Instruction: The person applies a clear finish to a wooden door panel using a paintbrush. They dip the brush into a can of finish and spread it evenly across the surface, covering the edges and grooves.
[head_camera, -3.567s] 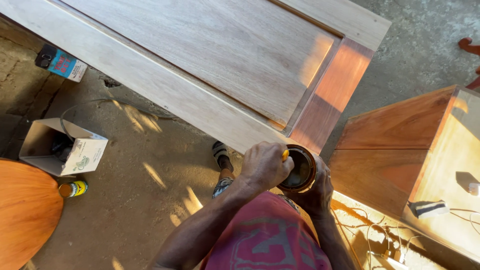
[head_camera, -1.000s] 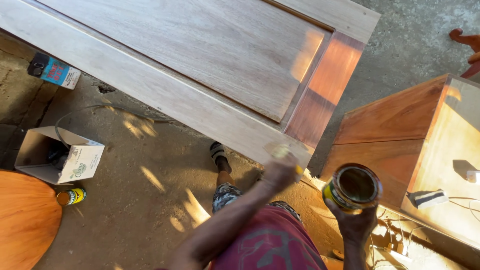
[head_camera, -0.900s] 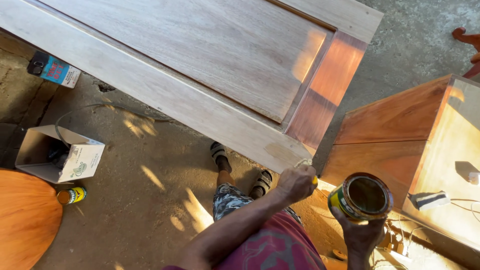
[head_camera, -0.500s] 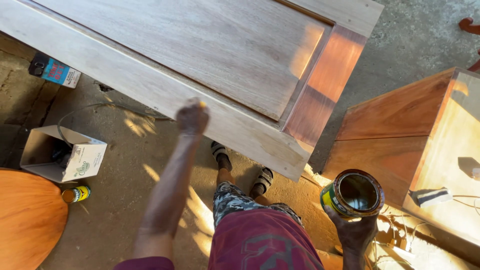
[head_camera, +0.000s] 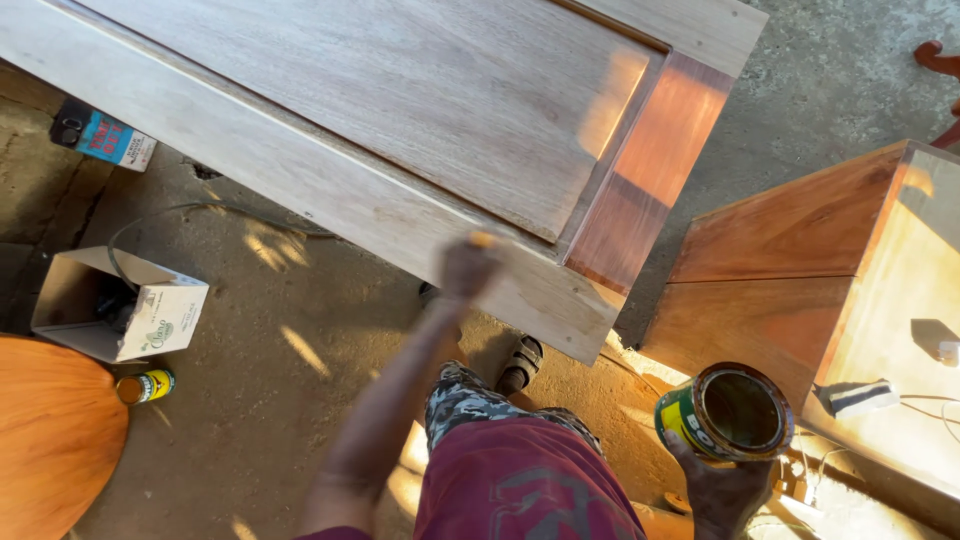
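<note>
the left hand, blurred, has swung from the can to the door edge, apparently gripping a brush, so staining resumes there. the right hand still cradles the open can.

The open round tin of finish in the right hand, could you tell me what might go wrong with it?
1. The open round tin, held in the right hand away from the pale wooden door panel, could tip and spill.
2. The left hand is blurred, so it may smear finish unevenly.
</note>
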